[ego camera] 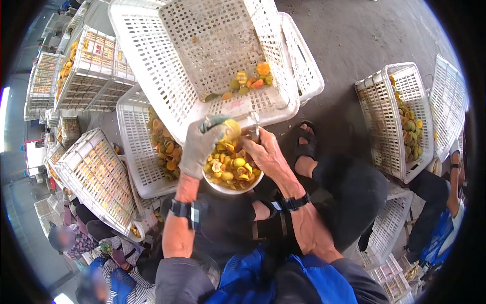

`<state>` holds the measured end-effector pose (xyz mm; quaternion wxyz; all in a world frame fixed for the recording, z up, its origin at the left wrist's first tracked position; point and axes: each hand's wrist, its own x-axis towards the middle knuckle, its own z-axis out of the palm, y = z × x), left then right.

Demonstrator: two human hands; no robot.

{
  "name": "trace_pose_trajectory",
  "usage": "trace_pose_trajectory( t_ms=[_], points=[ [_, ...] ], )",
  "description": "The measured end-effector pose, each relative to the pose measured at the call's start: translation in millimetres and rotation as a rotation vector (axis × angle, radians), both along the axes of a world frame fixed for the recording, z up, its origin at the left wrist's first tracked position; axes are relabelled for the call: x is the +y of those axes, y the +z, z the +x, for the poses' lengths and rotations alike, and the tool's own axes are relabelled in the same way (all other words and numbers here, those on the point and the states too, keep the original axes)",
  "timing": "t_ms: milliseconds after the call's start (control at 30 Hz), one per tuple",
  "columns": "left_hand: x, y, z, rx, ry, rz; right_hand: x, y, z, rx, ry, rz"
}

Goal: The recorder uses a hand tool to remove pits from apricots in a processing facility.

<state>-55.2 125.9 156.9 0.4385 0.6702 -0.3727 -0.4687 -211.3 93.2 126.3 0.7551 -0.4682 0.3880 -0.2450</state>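
My left hand (200, 148), in a pale work glove, grips a yellow-green citrus fruit (231, 130) above a white bowl (232, 191). My bare right hand (266, 152) is closed around a metal hand tool (254, 121), whose upper end points up beside the fruit; its exact kind is unclear. Yellow and orange fruit pieces (230, 171), many looking like cut halves or peels, fill the bowl between my knees. Just beyond my hands, a large white plastic crate (152, 41) leans towards me, with several citrus fruits (243, 89) gathered at its near end.
Left of the bowl stands a white crate (133, 159) holding fruit peels (164, 146). Stacked crates (95, 76) rise farther left. To the right is another fruit-filled crate (383, 125). People sit at the lower left (110, 262) and right edge (436, 220).
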Motion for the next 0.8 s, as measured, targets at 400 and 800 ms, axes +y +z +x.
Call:
trace_pose_trajectory(
  t_ms=[400,800],
  points=[
    [35,-49,-58,0.538,0.762,-0.147,43,-28,-1,0.168,0.188,-0.849],
    [47,-62,-53,0.176,0.636,-0.02,78,-50,0,0.468,0.205,-0.764]
  ],
)
